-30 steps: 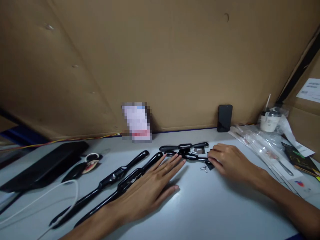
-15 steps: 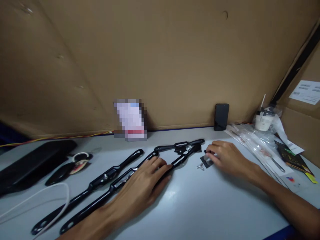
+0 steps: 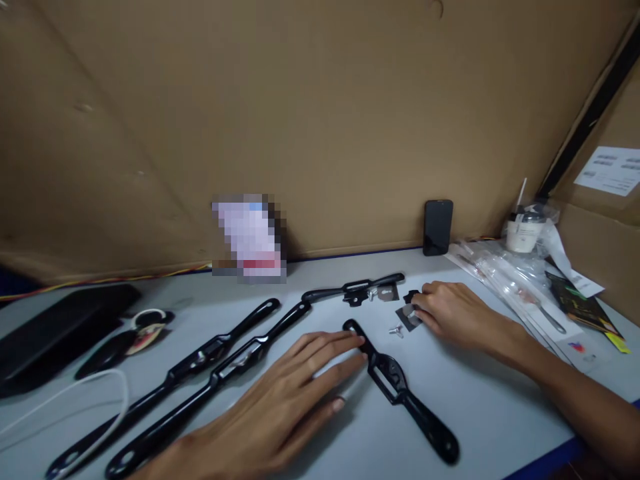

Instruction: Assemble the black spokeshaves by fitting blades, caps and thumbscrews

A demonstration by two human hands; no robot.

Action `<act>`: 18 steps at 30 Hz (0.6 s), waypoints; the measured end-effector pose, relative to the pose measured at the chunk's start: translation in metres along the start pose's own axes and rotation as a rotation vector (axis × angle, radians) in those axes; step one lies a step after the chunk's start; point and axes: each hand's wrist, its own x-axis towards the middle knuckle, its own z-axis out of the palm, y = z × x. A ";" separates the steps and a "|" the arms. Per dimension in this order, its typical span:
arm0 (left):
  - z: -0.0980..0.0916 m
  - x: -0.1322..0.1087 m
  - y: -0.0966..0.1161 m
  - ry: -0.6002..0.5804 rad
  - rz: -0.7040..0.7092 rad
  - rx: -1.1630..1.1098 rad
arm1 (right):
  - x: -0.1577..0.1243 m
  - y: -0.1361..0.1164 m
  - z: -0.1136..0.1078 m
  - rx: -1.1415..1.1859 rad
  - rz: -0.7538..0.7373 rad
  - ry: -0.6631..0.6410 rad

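Note:
My left hand (image 3: 300, 380) lies over the table with its fingers stretched out. Its fingertips meet the upper end of a black spokeshave body (image 3: 385, 377) that slants toward the front right. My right hand (image 3: 450, 310) has its fingers drawn together at a flat metal blade (image 3: 409, 318) and a small black cap piece (image 3: 411, 297); whether it grips either is hidden. Just left of the blade lies a silvery thumbscrew (image 3: 397, 331). Behind, another spokeshave body (image 3: 353, 287) lies with a black cap (image 3: 355, 298), a screw and a blade (image 3: 387, 293) beside it.
Two spokeshaves (image 3: 197, 357) (image 3: 233, 365) lie left of my left hand. Farther left are a black case (image 3: 60, 333) and a white cable (image 3: 125, 393). A phone (image 3: 438, 228) leans on the cardboard wall; plastic packets (image 3: 510, 280) and a cup (image 3: 524, 235) stand right.
The spokeshave body under my left hand has swung round and now points toward the front right. My left fingers have straightened off its middle. My right hand has stayed by the blade.

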 end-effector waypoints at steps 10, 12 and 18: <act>-0.001 0.005 0.004 -0.074 0.008 -0.090 | 0.000 0.002 -0.005 0.106 -0.040 0.000; 0.000 0.004 0.004 -0.053 0.015 -0.100 | 0.000 0.006 -0.004 0.190 -0.068 -0.056; -0.002 0.007 0.004 -0.016 0.019 -0.095 | 0.000 0.017 -0.003 0.305 0.023 -0.126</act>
